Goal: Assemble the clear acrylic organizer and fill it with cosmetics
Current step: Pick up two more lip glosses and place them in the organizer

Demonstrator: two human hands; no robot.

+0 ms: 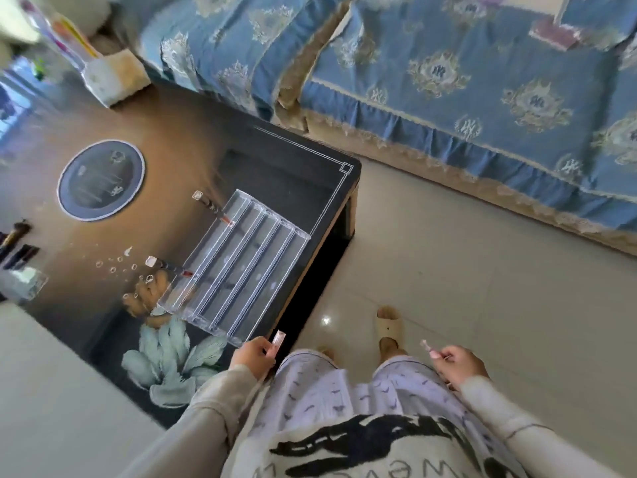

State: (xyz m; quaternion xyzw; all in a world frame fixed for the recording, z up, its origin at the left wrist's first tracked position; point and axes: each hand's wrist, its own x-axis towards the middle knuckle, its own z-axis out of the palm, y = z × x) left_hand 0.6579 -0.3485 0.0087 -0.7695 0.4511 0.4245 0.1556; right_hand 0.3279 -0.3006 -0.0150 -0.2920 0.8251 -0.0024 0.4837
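The clear organizer (238, 263) lies flat on the worktop (179, 139), near its edge. The left hand (253, 357) pinches a small pink tube (278, 340). The right hand (460, 367) grips a thin pink stick (428, 349).

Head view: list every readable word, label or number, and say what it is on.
None reads cleanly.
Sweater: large letters, cut off by the frame edge.
Sofa cover: woven monograms, too blurred.
Round mat: faint marks, too blurred.
Cosmetic tube in the left hand: too small.
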